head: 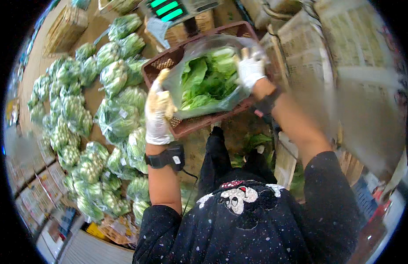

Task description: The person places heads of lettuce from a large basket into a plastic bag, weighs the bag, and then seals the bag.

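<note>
Before me a clear plastic bag (pixel 194 112) lies in a brown plastic crate (pixel 190 130), its mouth spread wide. Leafy green lettuce (pixel 207 77) fills the bag. My left hand (pixel 158 110), in a white glove stained yellowish on the fingers, grips the bag's left edge above the crate rim. At the opposite side, my white-gloved right hand (pixel 251 67) touches the bag's right edge with its fingers extended. Motion blur hides whether those fingers pinch the film. A black band (pixel 164 158) wraps my left wrist, and a dark band (pixel 268 100) my right.
A scale display (pixel 171 10) with green lit panels stands behind the crate. Several bagged vegetables (pixel 118 115) cover the floor at left. Large wrapped packages (pixel 299 56) stand at right. Loose green leaves (pixel 256 140) lie by my feet. A cable (pixel 190 175) hangs from my left wristband.
</note>
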